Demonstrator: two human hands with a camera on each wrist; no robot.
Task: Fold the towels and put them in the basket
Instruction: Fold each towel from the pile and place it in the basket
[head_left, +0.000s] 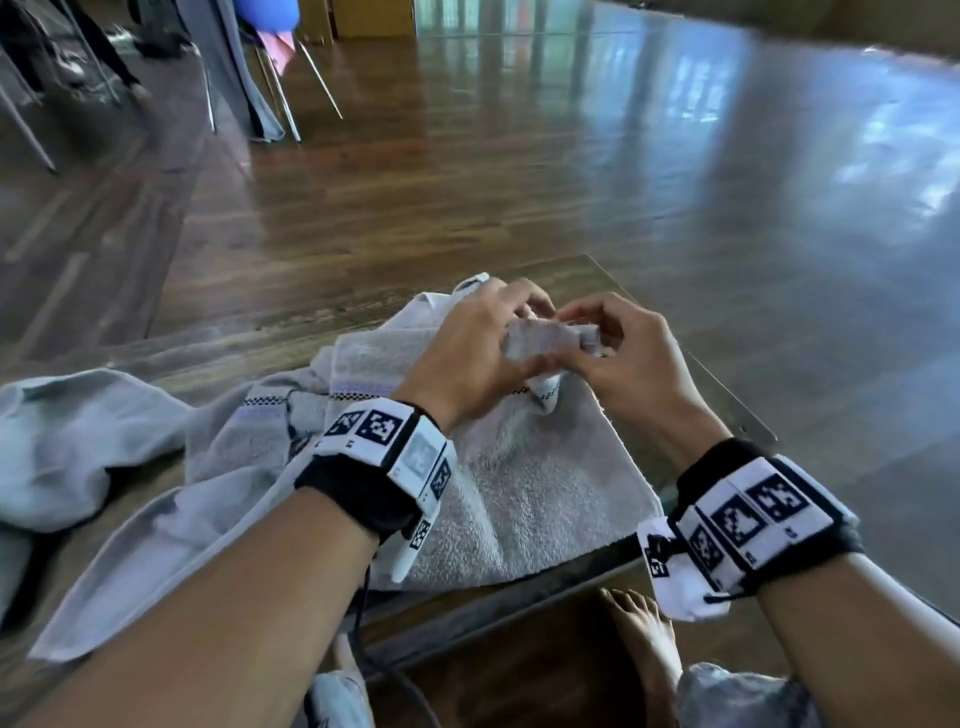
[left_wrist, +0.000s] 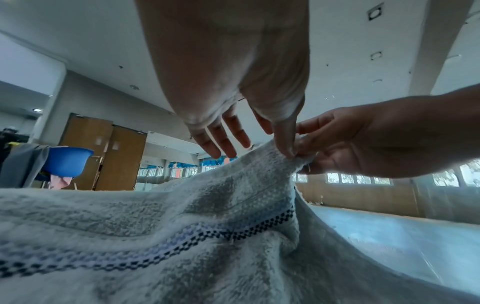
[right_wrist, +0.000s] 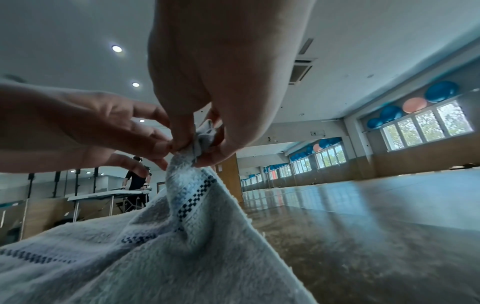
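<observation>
1. Head view: pale grey terry towel with a dark checkered border stripe (head_left: 545, 483) lies spread on the wooden surface (head_left: 670, 332). One corner is lifted above it, held btwn both hands.
2. Left hand (head_left: 467, 353): grip narrow, thumb and forefinger pinching the raised towel corner. Left wrist view adds that the other fingers (left_wrist: 221, 142) stick out straight, off the cloth.
3. Right hand (head_left: 628, 358): grip closed on the same corner, touching the left hand. Right wrist view shows the corner bunched btwn thumb and fingertips (right_wrist: 182, 142); not clear from head view.
4. Head view only: second, crumpled grey cloth (head_left: 67, 441) at left on the surface, partly overlapping the towel; bare foot (head_left: 644, 623) below the surface edge.
5. Left wrist view only: blue plastic tub (left_wrist: 67, 161) in background, w/ wooden doors (left_wrist: 103, 154) behind.
6. Right wrist view only: another person (right_wrist: 136, 183) standing at a distant table.
</observation>
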